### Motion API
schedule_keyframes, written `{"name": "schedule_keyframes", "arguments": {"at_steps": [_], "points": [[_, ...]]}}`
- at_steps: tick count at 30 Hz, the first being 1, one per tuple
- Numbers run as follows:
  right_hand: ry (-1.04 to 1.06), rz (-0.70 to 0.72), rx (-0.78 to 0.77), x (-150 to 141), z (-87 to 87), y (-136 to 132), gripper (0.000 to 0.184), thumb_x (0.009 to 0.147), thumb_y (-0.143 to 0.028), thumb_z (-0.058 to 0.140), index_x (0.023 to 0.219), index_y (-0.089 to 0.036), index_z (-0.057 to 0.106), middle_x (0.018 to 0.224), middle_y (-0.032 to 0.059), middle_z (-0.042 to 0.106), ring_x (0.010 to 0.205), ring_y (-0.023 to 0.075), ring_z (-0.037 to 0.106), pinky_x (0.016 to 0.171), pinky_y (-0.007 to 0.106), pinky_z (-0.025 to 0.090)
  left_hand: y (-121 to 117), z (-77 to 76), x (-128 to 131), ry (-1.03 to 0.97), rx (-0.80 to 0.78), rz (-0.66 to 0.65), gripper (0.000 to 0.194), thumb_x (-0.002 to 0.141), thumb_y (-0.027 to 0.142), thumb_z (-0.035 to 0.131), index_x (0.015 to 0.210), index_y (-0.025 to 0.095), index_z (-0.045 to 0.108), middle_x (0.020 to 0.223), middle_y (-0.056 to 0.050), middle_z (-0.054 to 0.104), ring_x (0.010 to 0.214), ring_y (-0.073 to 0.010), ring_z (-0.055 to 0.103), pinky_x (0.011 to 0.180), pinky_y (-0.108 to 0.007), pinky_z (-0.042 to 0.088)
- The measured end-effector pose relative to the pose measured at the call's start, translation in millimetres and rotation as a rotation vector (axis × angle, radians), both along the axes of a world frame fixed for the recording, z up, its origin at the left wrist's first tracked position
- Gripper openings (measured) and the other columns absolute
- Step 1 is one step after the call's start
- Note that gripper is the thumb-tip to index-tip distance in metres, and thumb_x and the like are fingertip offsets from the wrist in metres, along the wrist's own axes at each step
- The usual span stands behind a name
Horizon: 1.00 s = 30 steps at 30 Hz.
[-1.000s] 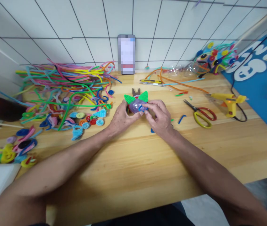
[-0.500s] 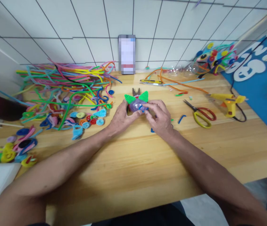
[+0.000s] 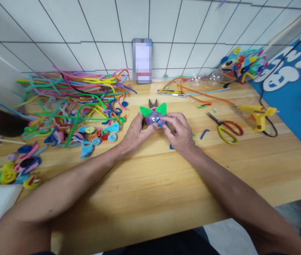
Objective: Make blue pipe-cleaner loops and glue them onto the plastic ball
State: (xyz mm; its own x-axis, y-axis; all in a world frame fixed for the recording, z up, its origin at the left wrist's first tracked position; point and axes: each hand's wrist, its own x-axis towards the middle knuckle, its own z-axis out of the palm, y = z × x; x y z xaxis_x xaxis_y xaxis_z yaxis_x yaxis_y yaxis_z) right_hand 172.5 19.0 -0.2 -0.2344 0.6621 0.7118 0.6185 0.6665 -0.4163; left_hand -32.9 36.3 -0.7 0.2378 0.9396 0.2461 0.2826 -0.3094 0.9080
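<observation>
Between my two hands sits a clear purplish ball (image 3: pixel 154 117) with two green pipe-cleaner triangles (image 3: pixel 162 109) on its top. My left hand (image 3: pixel 137 131) is closed around the ball's left side, its thumb pressed on the front. My right hand (image 3: pixel 179 130) pinches a short blue pipe-cleaner piece (image 3: pixel 161 122) against the ball's lower right front. The jaws of a pair of pliers (image 3: pixel 153 103) show just behind the ball; their handles are hidden. Under and beside my right hand lie blue bits, partly covered.
Many pipe cleaners (image 3: pixel 73 85) and coiled pieces (image 3: pixel 96 141) cover the left side. A phone (image 3: pixel 142 61) leans on the tiled wall. Rightward lie a utility knife (image 3: pixel 170 91), scissors (image 3: pixel 226 129), a blue scrap (image 3: pixel 205 134) and a yellow glue gun (image 3: pixel 259 115) with its cord.
Almost nothing differs. My left thumb has shifted very slightly on the ball's front, and the whole view has moved a little.
</observation>
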Motion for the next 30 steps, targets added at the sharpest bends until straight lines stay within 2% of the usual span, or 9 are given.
{"name": "schedule_keyframes", "arguments": {"at_steps": [10,21,26,30], "points": [[0.007,0.011,0.046,-1.0,0.6,0.1,0.034,0.098,-0.011,0.063,0.127,-0.029,0.070,0.115,0.0087,0.069,0.110,0.0264,0.069,0.094,0.046,0.062,1.2,-2.4,0.3,-0.029,0.012,-0.009,0.040,0.095,0.044,0.073,0.126,0.023,0.060,0.127,-0.011,0.071,0.117,-0.0295,0.067,0.104,-0.049,0.056],[-0.002,-0.003,0.018,-0.3,1.2,-0.2,0.036,0.096,-0.012,0.065,0.127,-0.029,0.071,0.117,0.0091,0.071,0.111,0.0277,0.070,0.094,0.048,0.062,1.0,-2.4,1.3,-0.020,0.015,0.009,0.037,0.095,0.044,0.073,0.123,0.022,0.061,0.123,-0.009,0.072,0.116,-0.0275,0.067,0.103,-0.045,0.055],[-0.004,-0.002,0.076,-1.8,1.6,0.0,0.032,0.097,-0.013,0.066,0.126,-0.026,0.069,0.116,0.0098,0.070,0.111,0.0270,0.070,0.094,0.046,0.062,0.7,-2.5,1.4,-0.024,0.019,0.008,0.037,0.095,0.044,0.073,0.122,0.023,0.060,0.123,-0.009,0.071,0.114,-0.0272,0.066,0.102,-0.045,0.055],[-0.010,-0.006,0.065,-1.9,2.0,-0.3,0.031,0.097,-0.014,0.065,0.125,-0.027,0.069,0.116,0.0096,0.070,0.111,0.0272,0.070,0.094,0.046,0.062,0.5,-0.8,1.8,-0.007,0.007,0.018,0.036,0.094,0.044,0.072,0.120,0.022,0.060,0.121,-0.009,0.071,0.112,-0.0272,0.066,0.103,-0.047,0.055]]}}
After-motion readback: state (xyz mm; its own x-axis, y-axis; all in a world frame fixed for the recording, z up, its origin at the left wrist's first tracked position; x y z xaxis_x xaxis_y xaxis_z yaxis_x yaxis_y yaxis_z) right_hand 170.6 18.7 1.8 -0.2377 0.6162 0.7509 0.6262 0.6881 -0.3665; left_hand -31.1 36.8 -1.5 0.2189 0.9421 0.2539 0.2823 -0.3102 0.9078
